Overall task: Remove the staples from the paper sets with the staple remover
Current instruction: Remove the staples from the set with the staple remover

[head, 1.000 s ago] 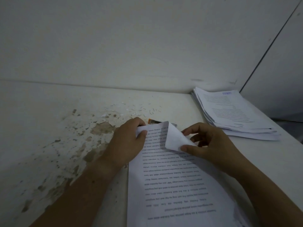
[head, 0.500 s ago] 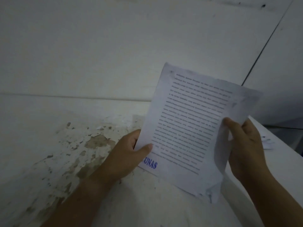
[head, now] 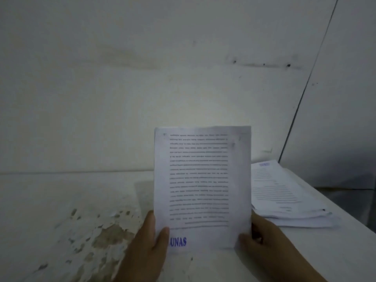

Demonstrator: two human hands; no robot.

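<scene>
With thumbs pressed on the front and the other fingers curled out of sight behind, grips the paper set (head: pixel 201 180) by its lower corners, left hand (head: pixel 146 247) at one side, right hand (head: pixel 270 241) at the other. Holds it upright over the table (head: pixel 325 251), printed face toward the camera, text upside down, blue lettering at the bottom edge. Differs sharply from a second ago: lies flat no longer, shows no folded corner, and stands squarer than half a second back, when tilted toward the right. Covers the patch of table where a small orange-and-dark object lay a second ago, likely the staple remover; shows none of it now. Carries dark specks near the upper corners, too blurred to call staple or hole. Stands nearer the camera than the stack of papers (head: pixel 284 196) at the right end of the table, apart from it. Suggests, as a judgement only, a check or a squaring-up of the sheets rather than prying. Calls for a return to the table and the staple remover if a staple remains, or a move to the stack if none does.
</scene>
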